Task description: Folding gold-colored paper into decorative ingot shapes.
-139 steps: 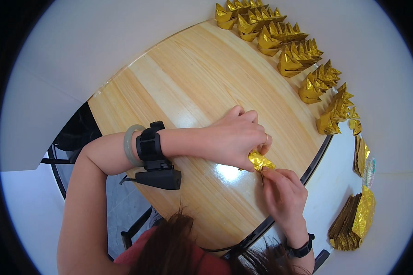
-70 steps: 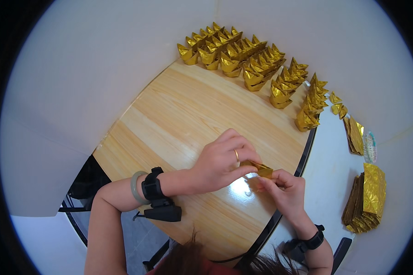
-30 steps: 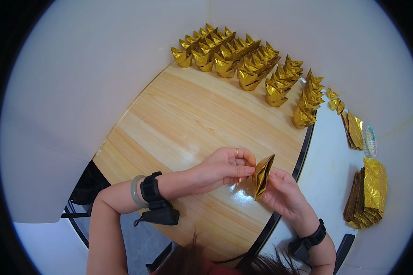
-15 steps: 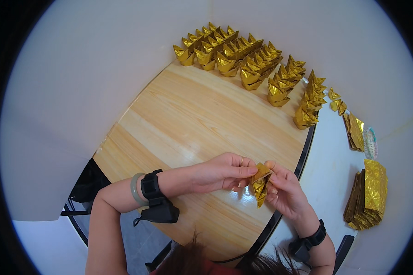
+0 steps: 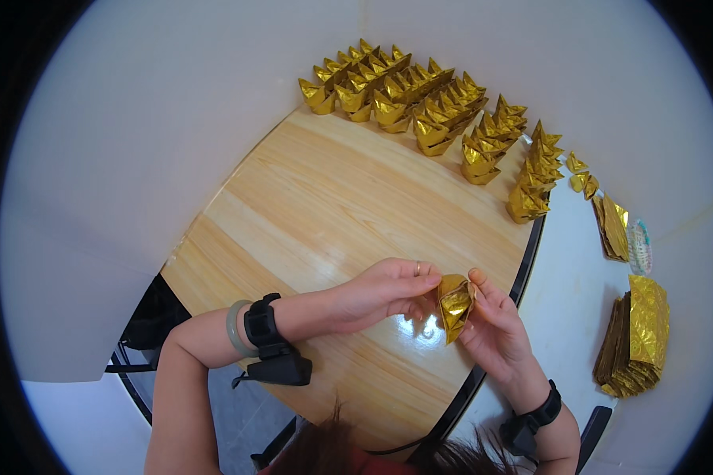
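Note:
Between both hands, above the table's right edge, is a partly opened piece of folded gold foil paper [image 5: 455, 307]. My left hand [image 5: 396, 289] pinches its left side between thumb and fingers. On the opposite side my right hand [image 5: 495, 328] grips it, with the forefinger raised at the upper corner and the thumb along the edge. The paper's pointed end faces down toward me, and its shiny middle bulges out. Some fingertips are hidden behind the paper.
Rows of stacked gold paper ingots [image 5: 436, 119] line the far side of the wooden table [image 5: 317, 206]. On the white surface [image 5: 566, 277] at right lie a few small folded pieces [image 5: 582, 178], gold paper stacks [image 5: 646, 324] and a small oval woven-looking item [image 5: 640, 247].
The folded paper has opened wider and risen slightly, showing more of its shiny middle. My right fingers have shifted along its edge, and the forefinger has lifted.

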`<action>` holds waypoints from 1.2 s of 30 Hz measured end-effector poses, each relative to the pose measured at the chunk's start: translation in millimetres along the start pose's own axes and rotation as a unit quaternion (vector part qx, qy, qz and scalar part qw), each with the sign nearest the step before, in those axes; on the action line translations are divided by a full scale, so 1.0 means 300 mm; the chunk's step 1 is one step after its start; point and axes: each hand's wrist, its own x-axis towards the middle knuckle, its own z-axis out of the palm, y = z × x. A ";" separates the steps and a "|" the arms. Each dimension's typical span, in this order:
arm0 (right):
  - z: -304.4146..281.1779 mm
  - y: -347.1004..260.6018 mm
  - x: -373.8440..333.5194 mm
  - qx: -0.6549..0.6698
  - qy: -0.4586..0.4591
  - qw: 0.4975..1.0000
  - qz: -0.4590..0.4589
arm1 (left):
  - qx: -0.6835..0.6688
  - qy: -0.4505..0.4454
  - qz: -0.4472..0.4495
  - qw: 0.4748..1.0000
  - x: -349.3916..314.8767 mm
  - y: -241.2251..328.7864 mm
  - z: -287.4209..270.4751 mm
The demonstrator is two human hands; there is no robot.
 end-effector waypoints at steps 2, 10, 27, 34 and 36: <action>-0.014 0.001 0.001 -0.016 -0.005 1.000 -0.005 | 0.017 0.002 0.004 1.000 0.001 -0.010 -0.007; 0.037 -0.010 0.002 -0.101 0.000 0.993 0.054 | -0.011 0.018 0.045 0.999 -0.003 -0.008 0.009; 0.026 -0.029 -0.004 -0.051 0.046 0.997 -0.029 | -0.030 0.027 0.063 0.997 0.003 -0.003 0.005; 0.052 -0.029 -0.034 -0.530 0.013 0.838 -0.129 | 0.044 0.073 0.039 0.996 0.007 -0.019 -0.018; 0.063 -0.013 -0.039 -0.641 0.040 0.739 -0.205 | 0.029 0.080 0.006 0.996 0.004 -0.013 -0.005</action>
